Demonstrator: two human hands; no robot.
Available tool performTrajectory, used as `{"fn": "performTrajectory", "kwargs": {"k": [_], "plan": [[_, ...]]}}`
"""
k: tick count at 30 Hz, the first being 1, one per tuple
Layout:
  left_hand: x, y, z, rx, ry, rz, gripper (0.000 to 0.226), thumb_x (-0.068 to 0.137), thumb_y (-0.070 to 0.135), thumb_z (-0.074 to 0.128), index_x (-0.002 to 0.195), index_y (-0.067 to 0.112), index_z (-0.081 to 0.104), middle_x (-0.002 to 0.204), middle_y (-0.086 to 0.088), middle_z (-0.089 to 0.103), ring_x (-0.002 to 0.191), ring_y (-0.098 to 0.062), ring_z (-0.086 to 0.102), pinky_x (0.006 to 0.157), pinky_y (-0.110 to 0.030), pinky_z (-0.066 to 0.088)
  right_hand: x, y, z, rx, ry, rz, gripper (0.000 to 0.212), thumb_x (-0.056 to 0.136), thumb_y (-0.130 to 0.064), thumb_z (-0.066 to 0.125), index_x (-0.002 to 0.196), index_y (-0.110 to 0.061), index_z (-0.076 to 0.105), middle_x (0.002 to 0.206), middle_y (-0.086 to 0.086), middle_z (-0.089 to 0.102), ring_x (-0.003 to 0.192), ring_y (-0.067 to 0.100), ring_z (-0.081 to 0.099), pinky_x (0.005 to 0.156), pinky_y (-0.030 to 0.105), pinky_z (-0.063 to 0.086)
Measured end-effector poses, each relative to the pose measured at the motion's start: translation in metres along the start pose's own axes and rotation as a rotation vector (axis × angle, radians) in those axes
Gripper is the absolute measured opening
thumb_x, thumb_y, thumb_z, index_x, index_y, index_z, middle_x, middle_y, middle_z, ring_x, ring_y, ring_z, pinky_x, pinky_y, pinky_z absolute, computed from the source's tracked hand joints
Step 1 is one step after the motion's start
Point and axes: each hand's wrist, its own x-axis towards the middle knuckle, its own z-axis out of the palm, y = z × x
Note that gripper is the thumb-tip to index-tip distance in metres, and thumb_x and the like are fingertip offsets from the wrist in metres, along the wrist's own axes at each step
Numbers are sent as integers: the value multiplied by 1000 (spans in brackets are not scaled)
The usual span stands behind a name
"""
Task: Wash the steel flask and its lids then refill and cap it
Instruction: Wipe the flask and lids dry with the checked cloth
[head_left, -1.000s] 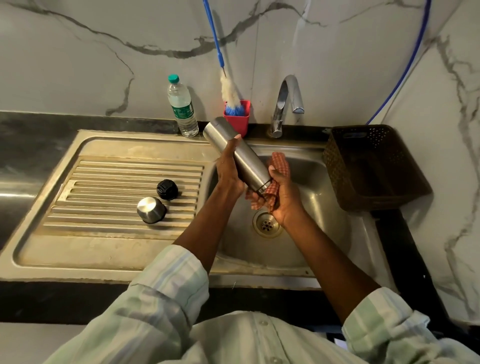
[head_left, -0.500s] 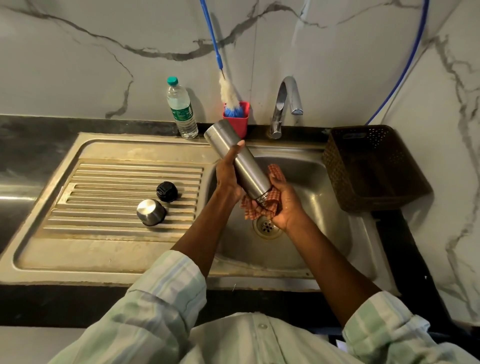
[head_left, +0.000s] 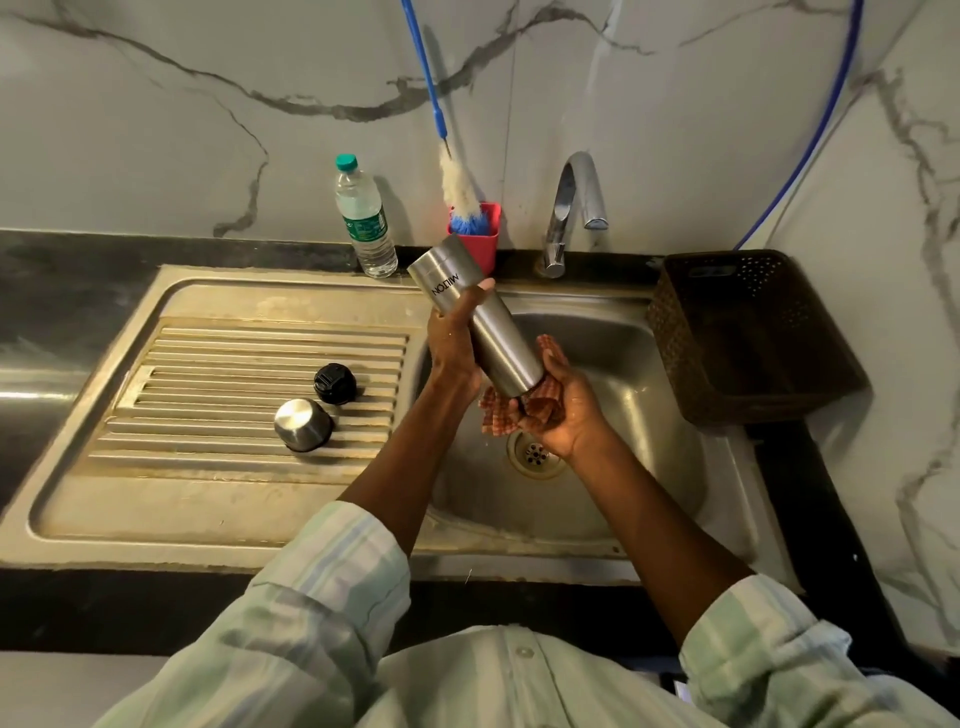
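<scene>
The steel flask (head_left: 488, 332) hangs tilted over the sink basin (head_left: 649, 457), base up and to the left, mouth down toward the drain. My left hand (head_left: 454, 345) grips its upper body. My right hand (head_left: 563, 410) holds a red checked cloth (head_left: 498, 415) bunched around the flask's mouth end, which the cloth hides. On the ribbed drainboard (head_left: 208, 364) to the left lie the black inner lid (head_left: 335, 383) and the steel cup lid (head_left: 303, 423), both apart from my hands.
A plastic water bottle (head_left: 365, 218) stands at the back beside a red cup (head_left: 480, 234) holding a blue-handled bottle brush (head_left: 460, 182). The tap (head_left: 571, 208) rises behind the basin, no water running. A dark perforated basket (head_left: 743, 332) sits at the right.
The flask has turned in my left hand so its printed name now faces up. My right hand with the cloth stayed at the mouth end, shifting slightly lower.
</scene>
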Motion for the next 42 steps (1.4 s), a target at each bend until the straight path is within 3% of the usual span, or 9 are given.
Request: {"fn": "performTrajectory", "kwargs": {"k": [7, 14, 16, 20, 25, 31, 36, 40, 42], "plan": [[-1, 14, 10, -247, 245, -283, 80, 69, 30, 88, 131, 12, 41, 113, -17, 63, 99, -34, 64, 89, -54, 55, 15, 14, -7, -930, 286, -844, 41, 84, -55, 66, 102, -19, 64, 93, 12, 65, 76, 24, 64, 65, 38, 55], [-10, 5, 8, -67, 147, 40, 65, 71, 23, 82, 128, 11, 52, 104, -13, 68, 93, -28, 68, 82, -45, 60, -5, -5, 6, -83, -29, 87, 36, 91, -44, 60, 100, -13, 75, 102, 21, 70, 81, 34, 66, 65, 35, 53], [-10, 1, 6, -72, 122, 144, 58, 69, 23, 81, 120, 15, 55, 104, -13, 68, 95, -30, 68, 86, -49, 59, -4, -13, 5, -87, -57, 153, 44, 93, -46, 56, 85, -10, 80, 94, 19, 71, 85, 32, 63, 70, 31, 47], [-12, -5, 5, -108, 190, 332, 63, 65, 23, 78, 123, 9, 56, 100, -10, 67, 91, -25, 68, 86, -47, 59, 14, -18, 6, -143, 25, 223, 49, 91, -48, 60, 122, -10, 63, 99, 18, 69, 83, 31, 65, 57, 30, 52], [-20, -19, 3, 149, 176, 435, 88, 57, 44, 79, 132, 9, 50, 106, -7, 68, 92, -17, 69, 81, -36, 60, 27, -3, 3, -149, 153, 269, 53, 98, -54, 42, 122, -10, 60, 96, 18, 68, 80, 32, 65, 53, 30, 55], [-9, -19, -19, 546, 30, 482, 86, 64, 32, 88, 137, 16, 45, 118, 3, 62, 103, -13, 63, 87, -30, 53, 10, 7, 3, -501, 504, -306, 33, 94, -40, 60, 97, -7, 65, 72, 12, 62, 51, 20, 54, 43, 24, 43], [-7, -21, -38, 870, -92, 491, 78, 64, 18, 90, 131, 16, 51, 114, 8, 59, 90, 2, 55, 72, -8, 44, -15, -28, 29, -841, 263, -751, 13, 95, -33, 62, 87, -23, 61, 68, -5, 58, 50, 1, 52, 47, 25, 45], [-11, -23, -32, 892, -236, 517, 64, 74, 22, 80, 128, 7, 51, 111, 12, 59, 98, 10, 56, 85, -8, 47, -15, -18, 36, -1298, -21, -854, 38, 93, -35, 63, 127, -21, 58, 118, 0, 62, 108, 7, 58, 92, 24, 47], [-14, -31, -30, 906, -274, 565, 53, 85, 24, 70, 128, -2, 53, 119, 5, 56, 108, -3, 56, 95, -21, 50, -3, -8, 30, -1660, -50, -929, 58, 94, -40, 59, 147, -22, 42, 152, 2, 40, 143, 19, 28, 119, 36, 18]]}}
